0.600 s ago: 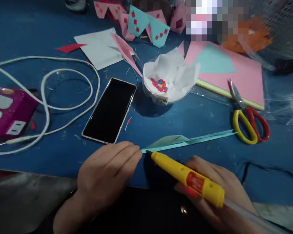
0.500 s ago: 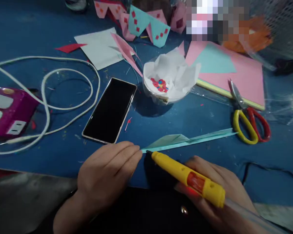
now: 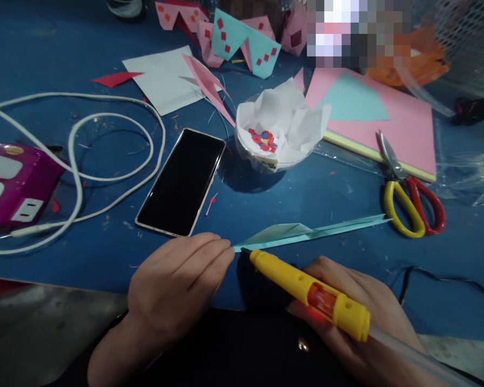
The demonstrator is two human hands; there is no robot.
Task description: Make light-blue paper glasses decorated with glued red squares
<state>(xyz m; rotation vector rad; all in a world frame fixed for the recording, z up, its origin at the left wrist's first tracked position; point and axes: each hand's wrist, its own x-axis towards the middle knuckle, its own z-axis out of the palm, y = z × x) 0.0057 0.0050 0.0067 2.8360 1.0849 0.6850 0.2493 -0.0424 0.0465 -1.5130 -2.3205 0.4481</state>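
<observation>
My right hand is wrapped round a yellow hot glue gun, with a clear glue stick coming out of its rear. Its dark nozzle touches or hovers just over the left end of a folded light-blue paper strip; I cannot tell which. That same end is pinched in the closed fingers of my left hand. The strip slants across the blue table, one folded flap standing up, its far end near the scissors with yellow and red handles.
A black phone lies beyond my left hand. Behind the strip stands a clear bowl lined with white paper, holding small coloured bits. A white cable loops beside a purple power box. Pink paper sheets and paper crafts lie farther back.
Almost nothing differs. The view has shifted very slightly, while both hands, the glue gun and the paper strip keep the same positions relative to each other.
</observation>
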